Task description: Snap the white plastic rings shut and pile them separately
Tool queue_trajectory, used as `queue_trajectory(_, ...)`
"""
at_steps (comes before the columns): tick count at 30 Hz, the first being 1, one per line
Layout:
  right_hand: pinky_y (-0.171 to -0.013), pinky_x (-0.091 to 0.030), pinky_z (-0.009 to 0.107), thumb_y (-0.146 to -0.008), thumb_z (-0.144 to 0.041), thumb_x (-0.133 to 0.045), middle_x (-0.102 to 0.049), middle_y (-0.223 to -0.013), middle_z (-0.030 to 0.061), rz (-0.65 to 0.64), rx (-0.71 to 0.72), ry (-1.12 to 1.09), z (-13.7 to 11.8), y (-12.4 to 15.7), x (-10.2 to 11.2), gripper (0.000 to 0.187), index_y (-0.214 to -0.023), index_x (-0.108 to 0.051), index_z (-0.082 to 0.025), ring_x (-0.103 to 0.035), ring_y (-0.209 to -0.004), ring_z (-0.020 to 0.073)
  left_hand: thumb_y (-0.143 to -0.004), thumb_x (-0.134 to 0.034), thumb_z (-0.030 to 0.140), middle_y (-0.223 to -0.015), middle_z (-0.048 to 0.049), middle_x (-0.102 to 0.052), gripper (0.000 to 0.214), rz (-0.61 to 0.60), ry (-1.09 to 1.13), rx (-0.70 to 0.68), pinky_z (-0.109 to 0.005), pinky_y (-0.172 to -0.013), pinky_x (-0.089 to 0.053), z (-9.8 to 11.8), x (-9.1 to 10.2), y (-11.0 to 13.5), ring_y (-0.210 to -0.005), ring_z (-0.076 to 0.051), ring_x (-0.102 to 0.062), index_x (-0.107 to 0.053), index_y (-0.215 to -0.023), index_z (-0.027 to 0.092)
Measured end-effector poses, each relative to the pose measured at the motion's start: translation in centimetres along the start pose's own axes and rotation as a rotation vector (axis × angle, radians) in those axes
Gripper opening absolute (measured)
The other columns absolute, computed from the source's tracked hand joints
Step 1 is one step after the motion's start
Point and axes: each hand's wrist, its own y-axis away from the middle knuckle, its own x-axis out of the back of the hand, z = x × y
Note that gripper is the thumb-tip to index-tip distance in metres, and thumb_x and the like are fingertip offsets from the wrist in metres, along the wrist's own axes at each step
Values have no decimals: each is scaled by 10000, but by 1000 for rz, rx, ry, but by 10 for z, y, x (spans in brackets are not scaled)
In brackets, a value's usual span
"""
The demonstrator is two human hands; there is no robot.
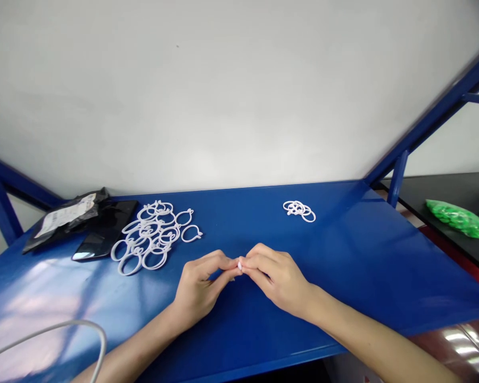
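Observation:
My left hand [203, 282] and my right hand [278, 276] meet fingertip to fingertip above the front middle of the blue table. Both are closed in a pinch on a small white plastic ring [240, 265]; only a bit of it shows, and the fingers hide the rest. To the left, beyond my left hand, lies a loose pile of white plastic rings [130, 264], each with a small knob-like joint. A smaller cluster of white rings [299, 208] rests at the back right, apart from my right hand.
The blue table [239, 223] has a raised blue frame at both sides. At its left lie a black plastic parcel [66, 218] with a white label and a dark phone [104, 234]. A white cable [69, 323] loops in front left. A bag of green pieces [459, 218] sits on a black surface at right.

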Motion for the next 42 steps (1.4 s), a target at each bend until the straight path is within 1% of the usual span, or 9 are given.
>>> queue_trajectory(5,-681,-558,249,-1082,-266,-478,-723,-936,47,-40,4,56,7,1,-2,241,-982,-686,-198,-708,-772,139,-907,-734,186,-712,20,-740,66,-40,-93,7,-168,-572,-515,-6,-1,-1,-593,-96,-682,-734,-842,199)
queue_trajectory(9,-690,-558,260,-1076,-270,-485,-726,-946,51,-24,-90,25,13,-1,-6,208,-998,-661,-189,-715,-787,151,-935,-708,228,-770,18,-743,40,-80,-210,-26,-177,-608,-531,-10,1,-8,-650,-103,-697,-740,-926,208)
queue_trajectory(14,-707,-552,256,-1053,-297,-546,-753,-1012,41,-11,-123,88,28,-5,-2,158,-1101,-676,-221,-728,-813,151,-994,-620,292,-988,-56,-769,177,-129,-549,-181,-299,-837,-574,-25,17,-17,-892,-189,-715,-701,-1109,184)
queue_trajectory(19,-729,-564,296,-1029,-276,-554,-764,-1051,54,183,-256,371,65,-12,28,175,-1144,-675,-223,-739,-850,190,-990,-586,345,-1042,-138,-740,306,-123,-1017,-19,-456,-927,-537,-54,53,-22,-995,-322,-670,-679,-1180,124)
queue_trajectory(23,-706,-555,331,-994,-265,-573,-760,-1134,70,320,-438,617,90,-14,62,161,-1110,-674,-219,-743,-856,228,-963,-610,359,-1019,-152,-747,344,-251,-1129,101,-474,-884,-533,-66,65,-21,-980,-356,-654,-676,-1185,105)
queue_trajectory(29,-676,-527,344,-971,-283,-598,-782,-1089,60,255,-661,744,93,-15,81,161,-1094,-689,-233,-744,-906,273,-998,-504,222,-982,-122,-747,225,-308,-1094,34,-463,-807,-517,-62,57,-18,-918,-327,-646,-698,-1094,161)
queue_trajectory(35,-705,-543,338,-990,-285,-554,-773,-1074,56,320,-503,658,75,-16,67,179,-1076,-701,-226,-730,-819,224,-1028,-433,207,-1040,-97,-697,232,-257,-747,-71,-417,-865,-534,-42,41,-18,-945,-253,-642,-632,-1145,186)
queue_trajectory(40,-761,-587,310,-978,-272,-602,-754,-1080,47,74,-327,171,43,-13,24,157,-1098,-693,-227,-727,-845,177,-1040,-426,237,-983,-39,-651,185,-286,-258,154,-301,-744,-553,-16,19,-11,-831,-160,-656,-566,-1161,226)
queue_trajectory(42,-911,-579,342,-965,-247,-637,-744,-1149,50,-36,-239,13,31,-11,9,193,-1152,-682,-232,-715,-1024,194,-1045,-434,282,-913,-22,-646,146,-292,-77,279,-279,-690,-549,-8,12,-9,-773,-146,-650,-550,-1111,223)
